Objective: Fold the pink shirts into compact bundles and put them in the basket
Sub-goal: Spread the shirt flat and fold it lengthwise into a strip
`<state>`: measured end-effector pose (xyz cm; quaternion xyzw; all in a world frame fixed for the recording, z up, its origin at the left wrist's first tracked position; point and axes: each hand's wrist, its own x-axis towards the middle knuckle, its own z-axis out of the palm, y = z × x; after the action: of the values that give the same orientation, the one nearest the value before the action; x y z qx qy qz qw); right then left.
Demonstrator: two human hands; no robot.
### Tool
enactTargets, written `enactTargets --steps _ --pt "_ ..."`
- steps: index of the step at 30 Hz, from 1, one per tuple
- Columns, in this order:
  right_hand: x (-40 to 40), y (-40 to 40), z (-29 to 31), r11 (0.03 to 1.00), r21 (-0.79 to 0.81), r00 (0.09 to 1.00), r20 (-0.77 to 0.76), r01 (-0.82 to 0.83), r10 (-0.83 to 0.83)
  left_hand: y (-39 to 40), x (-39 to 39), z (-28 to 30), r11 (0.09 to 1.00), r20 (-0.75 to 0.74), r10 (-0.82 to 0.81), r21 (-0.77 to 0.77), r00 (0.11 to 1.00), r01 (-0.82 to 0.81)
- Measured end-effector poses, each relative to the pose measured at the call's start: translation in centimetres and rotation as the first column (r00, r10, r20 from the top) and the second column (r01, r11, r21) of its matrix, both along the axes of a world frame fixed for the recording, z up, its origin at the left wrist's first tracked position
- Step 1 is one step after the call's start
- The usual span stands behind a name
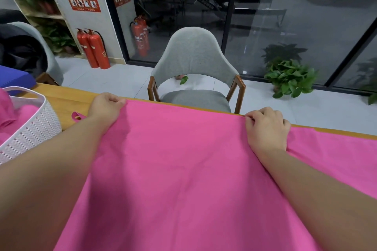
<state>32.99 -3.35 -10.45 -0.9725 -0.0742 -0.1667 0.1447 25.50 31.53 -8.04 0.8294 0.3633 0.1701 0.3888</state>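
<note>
1. The room has a pale tiled floor and a wall of dark glass panels at the far side, with a grey pillar to the left that carries a red notice.
2. Two red fire extinguishers (94, 49) stand on the floor against that pillar, and another one (139, 36) stands just beyond the glass.
3. A grey upholstered chair (194, 71) with wooden arms faces the far edge of the wooden desk (61, 104), and a leafy potted plant (290, 78) sits on the floor to its right, by the glass.
4. A pink shirt (183, 169) lies spread flat over most of the desk, its far edge running along the far edge of the desk.
5. The left hand (106, 107) is at the far left corner of the spread cloth, its fingers (117, 100) curled round the edge and pinching it.
6. The right hand (266, 128) is further right on the same far edge, its fingers (252, 118) curled and gripping the cloth; more pink cloth extends to the right beyond it.
7. Both forearms reach out over the shirt from the near side.
8. A white perforated basket (30, 132) stands on the left end of the desk, well apart from the left hand, with pink fabric (12, 114) already inside it.
9. A small pink loop of cloth (78, 116) shows on the desk between the basket and the left forearm.
</note>
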Motion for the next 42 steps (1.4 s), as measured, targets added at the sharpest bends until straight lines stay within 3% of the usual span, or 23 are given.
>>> enactTargets --steps 2,4,6,9,13,17,20,25,33,42 --pt "-0.2 0.1 0.1 1.0 0.028 0.997 0.078 0.005 -0.007 -0.5 0.4 0.0 0.99 -0.035 0.042 0.134 0.999 -0.037" --pt "-0.4 0.2 0.2 0.999 0.031 0.988 0.148 -0.037 0.032 -1.1 0.6 -0.3 0.931 -0.136 0.051 0.364 0.989 0.002" --pt "-0.6 0.3 0.4 0.994 0.023 0.991 0.091 -0.102 0.1 -1.8 0.5 -0.6 0.836 -0.211 0.074 0.546 0.975 0.055" --pt "-1.0 0.8 0.6 0.993 0.049 0.994 0.006 -0.112 0.112 -3.3 0.3 0.0 0.753 -0.195 0.1 0.656 0.976 0.054" --pt "-1.7 0.5 1.0 0.984 0.1 0.987 -0.047 -0.148 0.153 -10.7 -0.1 1.2 0.799 -0.175 -0.128 0.564 0.976 0.206" --pt "-3.1 -1.7 2.5 0.94 0.166 0.927 -0.182 -0.299 0.327 -21.4 -1.9 0.2 0.77 -0.331 -0.359 0.423 0.873 0.477" --pt "-4.1 -5.1 3.7 0.912 0.207 0.894 -0.212 -0.353 0.394 -27.5 -2.2 -0.4 0.738 -0.398 -0.426 0.367 0.812 0.567" --pt "-3.4 -13.6 3.4 0.993 0.036 0.977 -0.179 -0.109 0.113 -31.1 -2.0 -1.4 0.719 -0.47 -0.433 0.335 0.769 0.609" --pt "-0.5 -19.8 3.7 0.962 -0.23 0.922 -0.319 0.147 -0.218 -31.0 -2.1 -1.2 0.704 -0.521 -0.401 0.352 0.754 0.617" --pt "0.9 -25.3 2.5 0.933 -0.294 0.928 -0.24 0.209 -0.284 -31.1 -2.0 -1.3 0.704 -0.508 -0.369 0.393 0.778 0.591"
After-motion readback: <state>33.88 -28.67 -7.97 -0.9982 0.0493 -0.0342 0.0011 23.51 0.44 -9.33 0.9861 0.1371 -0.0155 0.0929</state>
